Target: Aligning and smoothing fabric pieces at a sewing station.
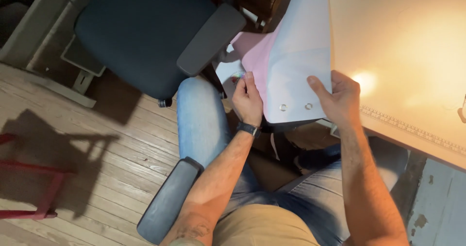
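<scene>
We are holding a pale white fabric sheet with two metal eyelets [296, 57], lying over a pink layer [257, 57] and hanging off the edge of the light wooden desk [398, 42]. Our left hand [247, 100] is pinching the pink edge; our right hand [340, 98] is clamping the white corner, thumb on top. In our judgement, both edges are needing even tension to stay aligned. A small shiny item by the left fingers is proving unreadable. A dark office chair [141, 32] is standing beyond.

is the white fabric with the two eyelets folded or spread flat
Folded: the white fabric doubles over a pink layer, its edges pinched by left hand and right hand.
</scene>
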